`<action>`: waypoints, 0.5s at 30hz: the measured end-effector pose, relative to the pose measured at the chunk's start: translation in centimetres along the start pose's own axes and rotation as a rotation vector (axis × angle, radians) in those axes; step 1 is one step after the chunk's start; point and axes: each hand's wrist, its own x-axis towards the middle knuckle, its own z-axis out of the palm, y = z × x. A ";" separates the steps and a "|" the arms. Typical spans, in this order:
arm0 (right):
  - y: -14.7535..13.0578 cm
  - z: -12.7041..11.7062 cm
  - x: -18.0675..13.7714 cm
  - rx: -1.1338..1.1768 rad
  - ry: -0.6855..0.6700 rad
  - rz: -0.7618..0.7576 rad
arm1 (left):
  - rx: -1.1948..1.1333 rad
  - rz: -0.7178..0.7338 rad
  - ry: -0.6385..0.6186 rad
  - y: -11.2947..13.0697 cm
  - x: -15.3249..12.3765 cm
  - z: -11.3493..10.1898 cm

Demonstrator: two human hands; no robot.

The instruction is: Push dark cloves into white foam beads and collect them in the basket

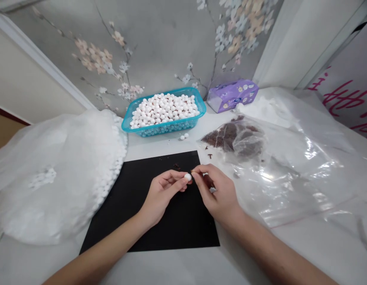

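Note:
Over the black sheet (159, 233), my left hand (161, 194) pinches a small white ball (188, 177) between thumb and fingertips. My right hand (220, 192) is closed in a pinch just to the right of the ball. A tiny brown piece (192, 171) shows at its fingertips, close against the ball; whether the two touch I cannot tell. Several dark brown bits (176, 165) lie on the sheet behind my left hand. A small T-shaped brown piece (210, 156) rests on the white table beyond my right hand.
A teal basket (164, 130) at the back holds many white balls, with loose balls (184, 136) before it. On the left bulges a clear bag of white balls (61, 178). To the right lies a plastic bag of brown pieces (234, 136), below a purple tissue pack (233, 95).

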 end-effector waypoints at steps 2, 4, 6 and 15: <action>-0.1 0.0 -0.1 0.027 -0.005 0.011 | -0.016 -0.003 0.003 0.0 0.0 0.0; -0.2 0.1 -0.1 0.057 -0.019 0.025 | -0.042 -0.010 0.005 0.1 0.0 -0.1; -0.1 0.1 -0.2 0.079 -0.039 0.032 | -0.066 -0.016 0.002 0.2 0.0 -0.1; 0.1 0.3 -0.2 0.051 -0.018 -0.008 | -0.088 -0.027 -0.009 0.1 0.1 -0.2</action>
